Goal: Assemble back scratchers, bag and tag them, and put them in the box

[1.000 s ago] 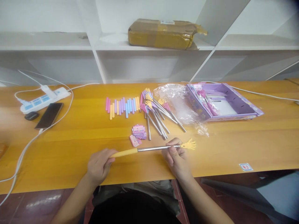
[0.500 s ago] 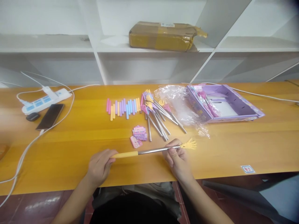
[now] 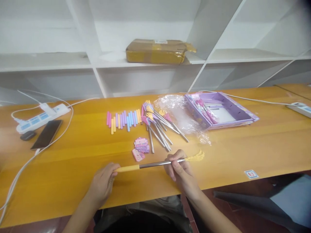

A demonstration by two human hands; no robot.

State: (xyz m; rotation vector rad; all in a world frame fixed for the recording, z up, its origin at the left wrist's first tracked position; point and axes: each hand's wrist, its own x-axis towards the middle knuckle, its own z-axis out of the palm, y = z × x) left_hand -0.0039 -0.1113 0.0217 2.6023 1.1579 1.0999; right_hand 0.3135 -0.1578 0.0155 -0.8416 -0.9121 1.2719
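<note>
Our forearms (image 3: 85, 210) slant inward, and we hold a stick (image 3: 155, 164) crosswise: the left hand (image 3: 103, 182) grips the yellow handle's (image 3: 128, 168) end, the right (image 3: 182, 173) pinches the metal just below the yellow hand-shaped head (image 3: 196, 156). Cards (image 3: 141, 145) lie beyond.

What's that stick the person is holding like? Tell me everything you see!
The stick has a shiny silver rod that looks like metal, a plain yellow handle at one end and a blurred yellow hand-shaped tip at the other. It is held crosswise over the table, nearer than the little cards. The left hand grips the handle's end; the right hand grips the rod near the tip.
</note>
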